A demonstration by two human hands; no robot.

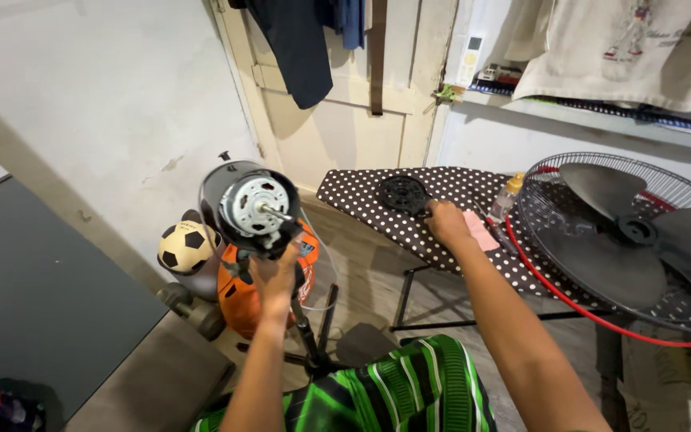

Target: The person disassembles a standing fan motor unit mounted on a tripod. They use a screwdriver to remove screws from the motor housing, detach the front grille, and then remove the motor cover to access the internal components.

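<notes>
A stand fan's bare motor head [251, 206] sits on its black pole, with the silver motor and shaft facing me. My left hand [275, 276] grips the neck just under the motor. My right hand [446, 222] reaches out to the polka-dot ironing board [361, 196] and rests next to a round black plastic fan part [402, 194], fingers curled at its edge. A pink cloth [482, 232] lies just right of that hand. The wire fan guard [593, 304] with dark blades [601, 188] lies on the board at the right.
A soccer ball [186, 246] and an orange container [243, 300] stand on the floor behind the fan pole. A small bottle [506, 197] stands by the guard. Clothes hang on the door and over a shelf at the right. My green striped shorts [393, 392] are at the bottom.
</notes>
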